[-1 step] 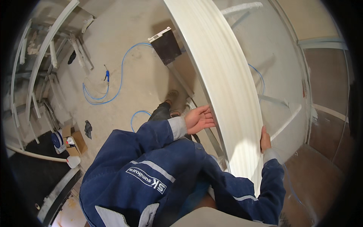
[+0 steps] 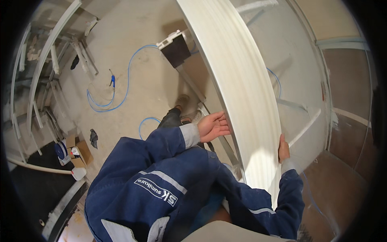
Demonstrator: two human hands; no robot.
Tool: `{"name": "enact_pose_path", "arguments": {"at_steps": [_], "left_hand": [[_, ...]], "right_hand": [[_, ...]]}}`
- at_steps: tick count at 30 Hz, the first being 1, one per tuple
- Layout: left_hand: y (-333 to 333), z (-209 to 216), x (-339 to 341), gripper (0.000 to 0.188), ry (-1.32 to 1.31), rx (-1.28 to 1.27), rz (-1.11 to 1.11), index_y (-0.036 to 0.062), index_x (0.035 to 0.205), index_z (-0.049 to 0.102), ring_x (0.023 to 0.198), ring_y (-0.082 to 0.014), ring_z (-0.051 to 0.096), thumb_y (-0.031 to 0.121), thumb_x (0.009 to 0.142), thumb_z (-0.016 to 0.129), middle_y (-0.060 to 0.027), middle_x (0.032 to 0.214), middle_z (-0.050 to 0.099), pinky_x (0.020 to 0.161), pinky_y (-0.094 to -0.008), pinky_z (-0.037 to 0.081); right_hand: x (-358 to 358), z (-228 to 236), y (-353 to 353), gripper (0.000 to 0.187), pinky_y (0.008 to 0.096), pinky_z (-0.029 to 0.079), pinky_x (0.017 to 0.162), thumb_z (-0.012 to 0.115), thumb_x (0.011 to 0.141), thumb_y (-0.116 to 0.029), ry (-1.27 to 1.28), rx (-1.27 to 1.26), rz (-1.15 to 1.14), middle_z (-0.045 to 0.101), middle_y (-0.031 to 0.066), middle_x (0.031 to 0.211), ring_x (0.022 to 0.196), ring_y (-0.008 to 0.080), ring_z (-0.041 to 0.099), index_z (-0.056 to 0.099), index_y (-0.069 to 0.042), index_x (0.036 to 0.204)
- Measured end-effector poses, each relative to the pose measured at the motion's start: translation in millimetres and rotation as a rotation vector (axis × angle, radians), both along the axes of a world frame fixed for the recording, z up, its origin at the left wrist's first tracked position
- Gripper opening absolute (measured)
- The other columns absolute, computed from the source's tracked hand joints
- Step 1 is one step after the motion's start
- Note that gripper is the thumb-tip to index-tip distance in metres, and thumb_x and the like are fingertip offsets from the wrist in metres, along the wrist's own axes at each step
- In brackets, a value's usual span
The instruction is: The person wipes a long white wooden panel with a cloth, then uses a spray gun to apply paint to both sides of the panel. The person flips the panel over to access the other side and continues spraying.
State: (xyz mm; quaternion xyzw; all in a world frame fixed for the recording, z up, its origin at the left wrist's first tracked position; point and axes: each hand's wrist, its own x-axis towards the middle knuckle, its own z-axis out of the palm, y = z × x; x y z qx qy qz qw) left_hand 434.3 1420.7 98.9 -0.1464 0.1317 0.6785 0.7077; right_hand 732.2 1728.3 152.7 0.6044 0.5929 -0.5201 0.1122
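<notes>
A long, pale, streaked board (image 2: 242, 88) with a thin rim runs from the top of the view down to my right sleeve. My left hand (image 2: 213, 127) is palm up at its left edge, fingers stretched out and apart. Their tips touch that edge or pass just under it; I cannot tell which. On the opposite edge, my right hand (image 2: 284, 150) grips the board, with one digit pointing up along the side. Its other fingers are hidden by the board.
Under the board is a metal stand (image 2: 189, 82) with a dark boxy end. A blue air hose (image 2: 130, 72) with a blow gun (image 2: 113, 81) lies on the floor. Racks with curved white strips (image 2: 38, 76) stand left, above an open cardboard box (image 2: 82, 151). Brown panels (image 2: 347, 80) line the right.
</notes>
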Motion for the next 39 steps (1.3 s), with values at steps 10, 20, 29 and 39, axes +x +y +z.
{"name": "enact_pose_path", "arguments": {"at_steps": [10, 20, 29, 39], "left_hand": [[69.4, 19.1, 31.6, 0.052, 0.059, 0.116, -0.202, 0.0035, 0.142, 0.053, 0.121, -0.0239, 0.063, 0.041, 0.113, 0.031, -0.0123, 0.135, 0.063, 0.109, -0.0397, 0.048], [180.4, 31.0, 55.8, 0.05, 0.043, 0.166, -0.481, 0.0029, 0.14, 0.054, 0.117, -0.0237, 0.066, 0.038, 0.112, 0.032, -0.0117, 0.132, 0.066, 0.105, -0.0382, 0.051], [332.5, 35.1, 50.9, 0.051, 0.102, 0.266, -0.815, 0.0057, 0.146, 0.049, 0.13, -0.0258, 0.057, 0.041, 0.11, 0.038, -0.0113, 0.143, 0.059, 0.112, -0.0427, 0.043], [425.6, -0.2, 98.3, 0.048, -0.031, 0.285, -1.256, 0.0072, 0.143, 0.05, 0.136, -0.0307, 0.052, 0.039, 0.11, 0.037, -0.0108, 0.148, 0.055, 0.116, -0.0491, 0.041]], "right_hand": [[80.3, 67.1, -22.2, 0.088, 0.0377, 0.056, 0.089, 0.038, 0.101, -0.071, -0.006, 0.077, -0.207, 0.07, 0.0176, 0.121, 0.104, 0.0248, 0.07, 0.063, 0.008, 0.13], [139.9, 98.8, -39.2, 0.092, 0.0367, 0.055, 0.092, 0.038, 0.1, -0.073, 0.004, 0.205, -0.463, 0.069, 0.0201, 0.124, 0.108, 0.027, 0.07, 0.059, 0.01, 0.134], [166.1, 86.1, -24.6, 0.098, 0.0416, 0.044, 0.105, 0.038, 0.097, -0.077, -0.386, 0.327, -0.776, 0.068, 0.0286, 0.124, 0.124, 0.0338, 0.061, 0.064, 0.013, 0.125], [149.5, 72.2, -90.8, 0.106, 0.0418, 0.046, 0.103, 0.038, 0.084, -0.091, -0.458, 0.232, -1.1, 0.072, 0.0275, 0.109, 0.11, 0.0368, 0.067, 0.076, 0.005, 0.107]]}}
